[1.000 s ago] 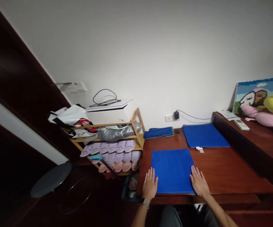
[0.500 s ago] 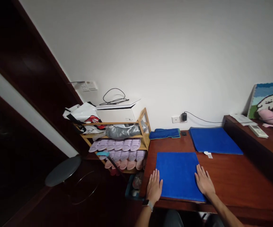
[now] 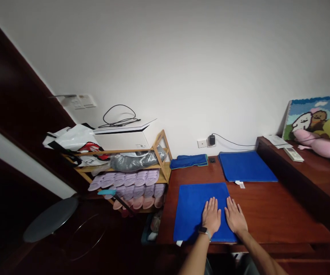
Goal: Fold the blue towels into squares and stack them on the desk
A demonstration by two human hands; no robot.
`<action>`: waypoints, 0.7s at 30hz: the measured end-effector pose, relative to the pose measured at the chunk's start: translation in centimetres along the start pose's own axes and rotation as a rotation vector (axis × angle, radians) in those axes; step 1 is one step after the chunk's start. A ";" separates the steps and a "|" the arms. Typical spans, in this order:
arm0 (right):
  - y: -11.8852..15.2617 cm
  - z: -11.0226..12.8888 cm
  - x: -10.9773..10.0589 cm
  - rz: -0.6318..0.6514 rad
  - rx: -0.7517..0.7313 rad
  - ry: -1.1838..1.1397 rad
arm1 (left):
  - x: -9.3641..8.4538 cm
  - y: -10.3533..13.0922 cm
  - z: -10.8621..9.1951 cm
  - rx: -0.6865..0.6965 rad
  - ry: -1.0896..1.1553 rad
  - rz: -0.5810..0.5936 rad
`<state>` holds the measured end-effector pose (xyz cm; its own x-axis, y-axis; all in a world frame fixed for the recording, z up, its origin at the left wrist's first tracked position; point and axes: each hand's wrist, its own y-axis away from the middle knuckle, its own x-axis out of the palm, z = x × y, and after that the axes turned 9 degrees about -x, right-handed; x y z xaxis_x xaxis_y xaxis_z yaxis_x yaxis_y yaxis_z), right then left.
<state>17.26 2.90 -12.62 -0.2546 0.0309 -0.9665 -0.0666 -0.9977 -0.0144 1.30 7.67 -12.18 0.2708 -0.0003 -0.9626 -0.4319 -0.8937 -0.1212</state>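
A blue cloth (image 3: 193, 206) lies spread flat near the front edge of the brown wooden table (image 3: 268, 217). My left hand (image 3: 211, 217), with a watch (image 3: 204, 230) on its wrist, rests flat on the right half of this cloth, fingers stretched out. Over the cloth's right edge lies my right hand (image 3: 235, 217), also flat and holding nothing. A white tag (image 3: 179, 243) sticks out at the cloth's front left corner. Farther back on the right is a second blue cloth (image 3: 246, 167), with a white label at its near edge.
A folded blue cloth (image 3: 188, 161) sits at the table's back left. Left of the table stands a wooden rack (image 3: 161, 147) with several slippers (image 3: 130, 179) and a white box (image 3: 121, 138). A raised ledge on the right holds a remote (image 3: 293, 154) and a pink plush toy (image 3: 322, 144).
My left hand has moved from the cloth's left edge rightward onto its right half. My right hand stays at the right edge. The view has shifted to the right.
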 end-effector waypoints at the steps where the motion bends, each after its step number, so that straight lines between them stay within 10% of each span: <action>1: 0.0 0.0 0.1 -0.004 0.005 -0.002 | -0.1 0.3 1.7 -0.038 -0.021 -0.020; 8: 0.1 -0.2 0.5 0.008 0.020 0.013 | -3.4 4.2 14.4 -0.291 -0.182 -0.141; 21: -4.7 0.0 -0.4 0.055 0.067 0.028 | -2.5 4.6 14.9 -0.292 -0.175 -0.226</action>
<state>17.73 7.55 -12.13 -0.2331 -0.0263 -0.9721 -0.1180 -0.9915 0.0552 -14.14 10.24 -13.94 0.1691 0.2646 -0.9494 -0.1093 -0.9523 -0.2849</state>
